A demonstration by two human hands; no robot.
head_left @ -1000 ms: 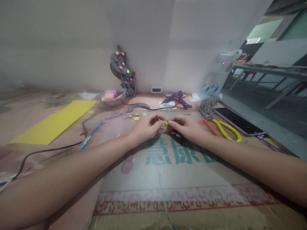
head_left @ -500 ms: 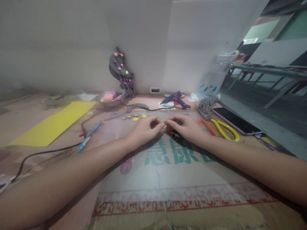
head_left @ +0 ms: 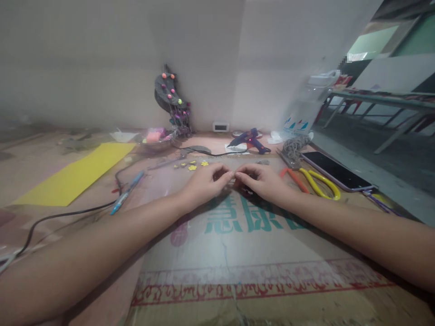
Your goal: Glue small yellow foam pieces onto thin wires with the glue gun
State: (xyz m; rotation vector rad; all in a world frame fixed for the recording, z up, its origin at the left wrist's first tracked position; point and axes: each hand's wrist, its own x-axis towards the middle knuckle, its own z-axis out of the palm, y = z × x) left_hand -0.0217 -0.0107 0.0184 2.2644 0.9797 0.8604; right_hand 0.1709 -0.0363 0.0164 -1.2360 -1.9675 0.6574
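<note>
Over the cardboard sheet (head_left: 190, 271), my left hand (head_left: 212, 181) and my right hand (head_left: 260, 181) meet with thumbs and fingers pinched. A small yellow piece showed between the fingertips in the earlier view; the fingers now hide it almost wholly. Just beyond my left hand lie several little yellow paper flowers (head_left: 192, 168) and scraps. To the right of my right hand rest scissors (head_left: 319, 184) with yellow handles, next to an orange-handled tool (head_left: 297, 181). Behind the hands, a dark blue glue gun (head_left: 249, 139) with a small red light lies on its side.
On the left are a yellow paper sheet (head_left: 78, 174), a blue pen (head_left: 127, 192) and a black cable (head_left: 64, 215). A grey moon-shaped decoration with pompoms (head_left: 166, 93) leans at the wall. A phone (head_left: 336, 171), grey yarn (head_left: 295, 147) and a clear bottle (head_left: 302, 104) stand or lie right.
My fingertips have drawn slightly closer together, and the yellow piece between them has gone out of sight. The other things on the table stay where they were.
</note>
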